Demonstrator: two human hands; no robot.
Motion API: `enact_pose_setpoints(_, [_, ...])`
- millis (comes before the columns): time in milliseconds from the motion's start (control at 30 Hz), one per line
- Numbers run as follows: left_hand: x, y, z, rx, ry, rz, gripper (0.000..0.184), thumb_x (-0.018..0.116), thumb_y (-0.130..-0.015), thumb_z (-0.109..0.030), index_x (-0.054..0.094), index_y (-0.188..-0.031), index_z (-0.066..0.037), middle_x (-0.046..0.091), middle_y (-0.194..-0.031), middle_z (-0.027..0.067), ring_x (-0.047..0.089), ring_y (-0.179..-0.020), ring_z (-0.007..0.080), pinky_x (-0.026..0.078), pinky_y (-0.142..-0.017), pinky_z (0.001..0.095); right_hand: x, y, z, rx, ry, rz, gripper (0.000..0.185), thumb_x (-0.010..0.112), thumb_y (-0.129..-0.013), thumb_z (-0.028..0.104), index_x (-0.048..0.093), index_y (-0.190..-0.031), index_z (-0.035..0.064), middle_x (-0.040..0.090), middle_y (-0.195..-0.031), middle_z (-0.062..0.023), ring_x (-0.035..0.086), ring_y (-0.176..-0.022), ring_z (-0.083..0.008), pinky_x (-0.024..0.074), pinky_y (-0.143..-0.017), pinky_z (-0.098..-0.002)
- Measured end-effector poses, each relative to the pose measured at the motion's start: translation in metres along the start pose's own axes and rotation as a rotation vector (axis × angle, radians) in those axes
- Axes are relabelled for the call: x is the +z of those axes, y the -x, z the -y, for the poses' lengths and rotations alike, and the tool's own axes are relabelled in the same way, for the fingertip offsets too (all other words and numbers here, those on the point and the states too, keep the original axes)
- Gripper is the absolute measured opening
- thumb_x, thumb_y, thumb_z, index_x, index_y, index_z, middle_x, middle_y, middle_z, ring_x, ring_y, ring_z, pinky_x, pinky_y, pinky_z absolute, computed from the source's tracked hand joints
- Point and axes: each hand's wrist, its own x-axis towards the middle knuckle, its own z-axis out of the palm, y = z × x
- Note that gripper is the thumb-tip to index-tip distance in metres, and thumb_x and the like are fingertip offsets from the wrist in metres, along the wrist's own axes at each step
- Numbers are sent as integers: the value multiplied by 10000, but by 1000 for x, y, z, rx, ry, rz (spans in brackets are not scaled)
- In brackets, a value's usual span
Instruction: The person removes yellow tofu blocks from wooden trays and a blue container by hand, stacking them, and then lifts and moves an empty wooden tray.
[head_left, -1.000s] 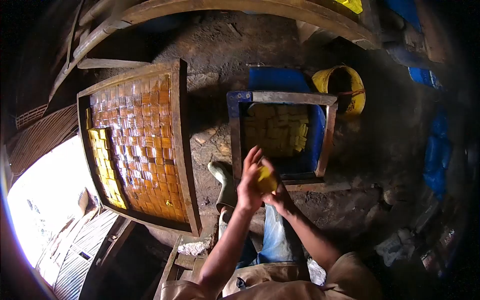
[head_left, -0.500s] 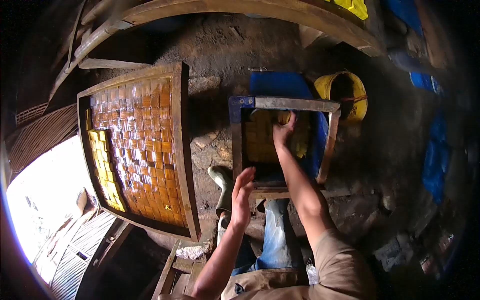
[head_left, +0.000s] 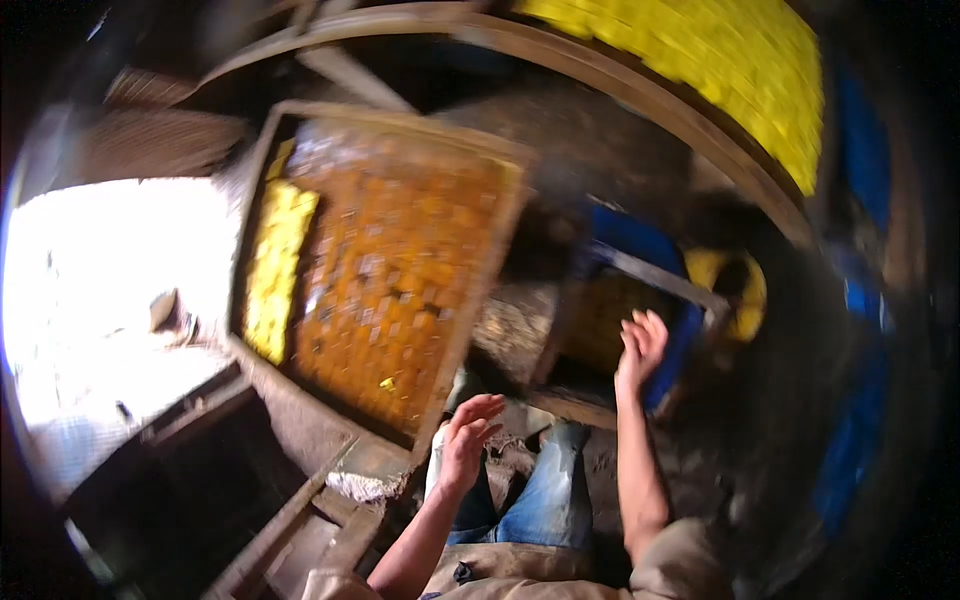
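Note:
My right hand (head_left: 642, 350) is raised over a wooden-framed box (head_left: 655, 272) with blue sides, its fingers somewhat apart and nothing visible in them. Inside the box is a dim yellowish-brown surface, blurred and partly hidden by the hand. My left hand (head_left: 468, 440) hangs above my knees near the lower right corner of a large wooden-rimmed tray (head_left: 500, 230); its fingers are spread and hold nothing. That tray has a wet, brown woven bottom. Yellow square blocks (head_left: 278, 270) lie in rows along its left side, and a small yellow scrap (head_left: 388, 384) sits near its lower edge.
A yellow bucket (head_left: 748, 300) stands beyond the box on the right. Another tray filled with yellow blocks (head_left: 710, 70) is at the upper right, behind a curved wooden beam (head_left: 620, 80). Blue plastic (head_left: 855, 430) hangs at the far right. A wooden bench (head_left: 320, 530) is at lower left.
My right hand has come up out of the box, where it was reaching in. The view has turned left, so the large tray is more central and more yellow blocks show at upper right.

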Motion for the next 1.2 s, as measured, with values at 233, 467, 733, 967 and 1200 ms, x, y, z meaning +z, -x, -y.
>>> enact_pose_setpoints(233, [-72, -12, -69, 190, 219, -148, 368, 543, -910, -192, 531, -1252, -57, 606, -1242, 124, 584, -1167, 254, 458, -951, 374, 236, 76, 109, -135, 57, 598, 357, 559, -910, 44, 568, -1266, 8, 621, -1246, -131, 600, -1110, -230, 482, -924, -344])
enact_pose_setpoints(467, [-188, -63, -159, 250, 315, -288, 332, 511, -895, -148, 554, -1211, -57, 632, -1150, 115, 615, -1070, 235, 490, -893, 368, 481, 92, 86, -497, 349, 737, 374, 607, -891, 100, 577, -1246, -12, 613, -1257, -181, 575, -1168, -347, 453, -1002, -417])
enact_pose_setpoints(733, [-276, -112, -240, 260, 350, -251, 292, 528, -914, -137, 579, -1191, -59, 644, -1097, 79, 626, -989, 168, 486, -863, 315, 600, 119, 28, -630, 647, 673, 227, 677, -828, 43, 592, -1037, 23, 644, -1067, -134, 590, -1069, -326, 470, -911, -418])
enact_pose_setpoints(967, [-291, -128, -259, 194, 414, -214, 324, 512, -891, -135, 551, -1190, -16, 613, -1124, 132, 619, -1003, 228, 487, -869, 358, 646, 114, 73, -362, 603, 714, 241, 723, -777, 22, 617, -993, 31, 662, -952, -123, 609, -980, -316, 472, -850, -434])
enact_pose_setpoints(1200, [-299, -131, -272, 174, 451, -185, 335, 511, -891, -138, 540, -1195, 0, 614, -1124, 145, 616, -1008, 227, 484, -881, 360, 660, 138, 28, -812, 892, 673, 434, 566, -918, 123, 468, -1324, 5, 471, -1377, -250, 426, -1311, -402, 378, -1065, -464])
